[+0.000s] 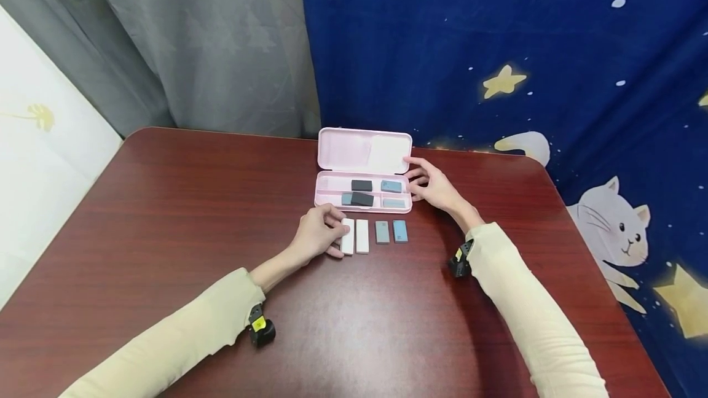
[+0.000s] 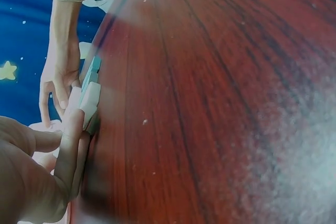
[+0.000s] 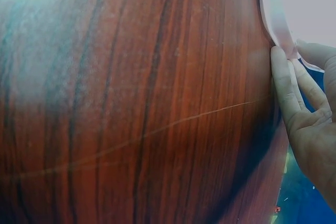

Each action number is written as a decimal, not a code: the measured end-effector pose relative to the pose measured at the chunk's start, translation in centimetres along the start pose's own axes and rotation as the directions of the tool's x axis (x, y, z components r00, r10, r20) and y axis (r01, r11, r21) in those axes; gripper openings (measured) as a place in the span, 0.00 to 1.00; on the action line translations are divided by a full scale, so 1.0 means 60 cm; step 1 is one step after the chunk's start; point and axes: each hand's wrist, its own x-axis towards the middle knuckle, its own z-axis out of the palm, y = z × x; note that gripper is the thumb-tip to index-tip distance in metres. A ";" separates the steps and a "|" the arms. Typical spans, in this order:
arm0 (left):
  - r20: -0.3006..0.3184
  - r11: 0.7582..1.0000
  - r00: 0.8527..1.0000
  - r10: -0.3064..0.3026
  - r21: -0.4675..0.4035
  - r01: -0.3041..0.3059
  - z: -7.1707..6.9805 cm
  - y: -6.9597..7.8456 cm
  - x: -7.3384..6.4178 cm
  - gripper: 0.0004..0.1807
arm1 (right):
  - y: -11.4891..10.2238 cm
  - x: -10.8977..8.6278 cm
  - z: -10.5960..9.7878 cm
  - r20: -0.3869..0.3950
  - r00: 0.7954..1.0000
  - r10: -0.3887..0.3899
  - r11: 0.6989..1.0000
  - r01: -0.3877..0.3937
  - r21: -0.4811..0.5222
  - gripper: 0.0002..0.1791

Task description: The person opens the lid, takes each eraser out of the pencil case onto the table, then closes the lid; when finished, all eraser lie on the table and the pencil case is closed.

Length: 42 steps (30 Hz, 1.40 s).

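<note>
My left hand (image 1: pixel 318 235) pinches the left one of two white, eraser-like blocks (image 1: pixel 348 237) lying on the table. Beside it lies the second white block (image 1: pixel 362 236), then a grey-green block (image 1: pixel 382 232) and a blue block (image 1: pixel 400 231), all in a row. Behind this row an open pink pencil case (image 1: pixel 321 192) holds dark and blue-grey blocks, among them a black one (image 1: pixel 362 185) and a blue one (image 1: pixel 391 187). My right hand (image 1: pixel 434 188) touches the case's right side with extended fingers; in the right wrist view the fingertips (image 3: pixel 278 53) meet its pink wall.
The case's raised lid (image 1: pixel 345 147) leans back near the far edge of the brown wooden table (image 1: pixel 221 201). Grey (image 1: pixel 221 35) and blue star-patterned curtains (image 1: pixel 415 35) hang behind. A dark camera (image 1: pixel 459 261) is strapped to the right wrist, another (image 1: pixel 261 327) to the left.
</note>
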 end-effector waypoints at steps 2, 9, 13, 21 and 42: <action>-0.008 0.999 1.000 0.019 0.034 -0.019 0.002 0.000 -0.001 0.11 | -0.002 -0.001 0.000 0.004 1.000 -0.005 1.000 0.005 -0.014 0.33; -0.012 0.981 0.995 0.099 0.168 -0.096 0.006 0.001 -0.001 0.09 | -0.003 0.000 0.000 0.001 1.000 0.008 1.000 -0.008 0.002 0.34; 0.008 0.968 0.995 0.104 0.228 -0.103 0.007 0.001 0.002 0.08 | 0.021 0.007 -0.004 -0.006 1.000 0.007 1.000 -0.007 0.004 0.35; 0.024 0.963 0.995 0.098 0.250 -0.101 0.005 0.000 0.005 0.08 | 0.049 0.013 -0.008 -0.027 1.000 -0.012 1.000 0.011 -0.023 0.35; 0.081 0.939 0.985 0.153 0.298 -0.170 -0.023 0.001 0.019 0.08 | 0.039 0.013 -0.005 -0.027 1.000 0.005 1.000 -0.006 -0.028 0.35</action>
